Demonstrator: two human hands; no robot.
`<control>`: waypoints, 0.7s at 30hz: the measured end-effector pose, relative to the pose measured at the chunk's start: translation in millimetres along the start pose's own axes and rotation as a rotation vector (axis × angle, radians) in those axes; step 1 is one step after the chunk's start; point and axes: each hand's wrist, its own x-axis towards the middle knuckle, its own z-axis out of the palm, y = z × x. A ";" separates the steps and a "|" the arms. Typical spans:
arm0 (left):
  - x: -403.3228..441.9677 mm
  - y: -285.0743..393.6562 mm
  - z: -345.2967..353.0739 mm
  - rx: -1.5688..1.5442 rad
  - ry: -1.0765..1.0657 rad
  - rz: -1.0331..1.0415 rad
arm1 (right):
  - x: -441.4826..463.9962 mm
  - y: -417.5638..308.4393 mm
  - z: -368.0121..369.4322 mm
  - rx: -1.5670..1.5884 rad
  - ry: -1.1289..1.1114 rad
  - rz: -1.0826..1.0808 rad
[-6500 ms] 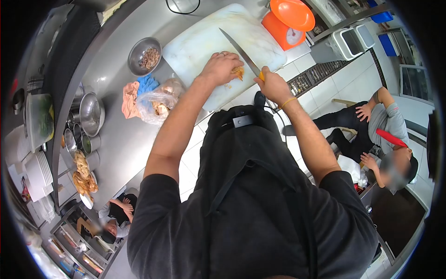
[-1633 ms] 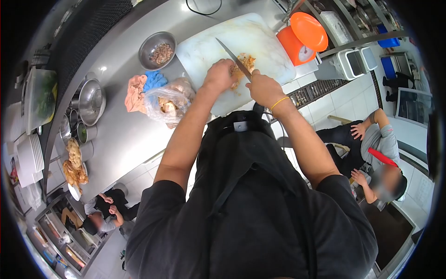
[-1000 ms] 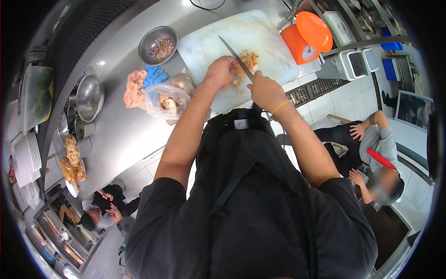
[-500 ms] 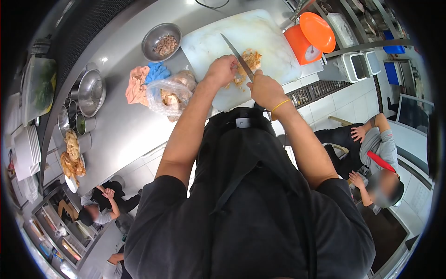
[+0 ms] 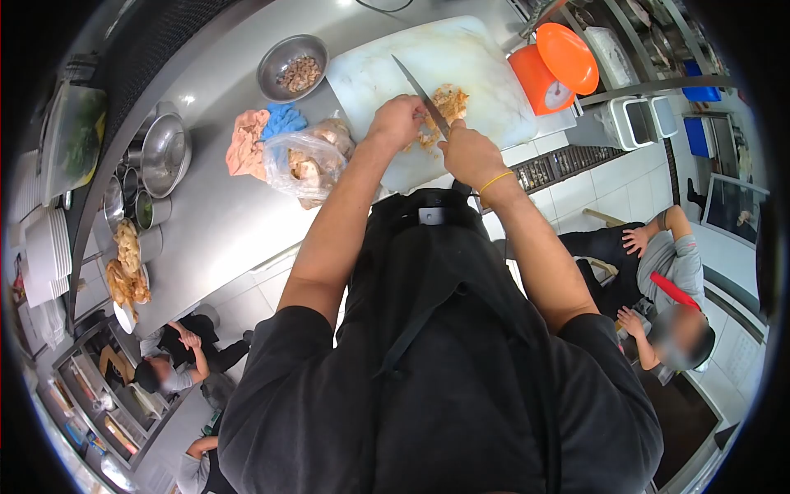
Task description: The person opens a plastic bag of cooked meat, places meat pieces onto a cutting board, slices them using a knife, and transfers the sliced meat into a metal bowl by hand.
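My right hand [image 5: 473, 156] is closed round the handle of a long kitchen knife [image 5: 420, 90], whose blade points away and to the left over the white cutting board [image 5: 362, 70]. Beside the blade, my left hand [image 5: 398, 122] has its fingers curled down on the meat on the board, its fingertips partly hidden. Chopped golden-brown meat [image 5: 451, 102] lies in a small heap right of the blade, with crumbs scattered below the left hand. Left of the board, a metal bowl [image 5: 269, 59] holds small brown pieces. A clear plastic bag [image 5: 290, 169] with pale meat in it lies near my left forearm.
Pink cloth [image 5: 245, 148] and blue cloth [image 5: 284, 121] lie by the bag. An orange scale [image 5: 539, 78] stands right of the board. Metal bowls [image 5: 167, 152] and cooked poultry [image 5: 127, 280] are on the left. Other people sit at lower left and right [image 5: 675, 259].
The whole view has shifted slightly, with counter items a little further right. Both hands stay close to the same place on the board, the knife still in the right one.
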 end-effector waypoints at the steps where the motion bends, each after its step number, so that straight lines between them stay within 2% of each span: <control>1: -0.3 -0.3 0.2 -0.004 0.002 0.000 | -4.5 -2.3 0.9 0.010 -0.006 0.010; 5: -4.7 5.9 -2.0 0.050 -0.001 0.039 | 11.9 3.3 36.1 0.102 0.026 0.053; 11: -9.1 10.6 -1.2 0.034 -0.016 0.026 | 27.7 15.5 26.9 0.064 0.028 -0.025; 16: -35.4 19.0 -4.9 -0.059 0.095 0.031 | -10.2 10.8 -11.0 -0.071 0.072 -0.014; 21: -74.9 33.0 -0.8 -0.022 0.299 0.055 | -7.0 72.7 -5.7 -0.164 0.215 0.102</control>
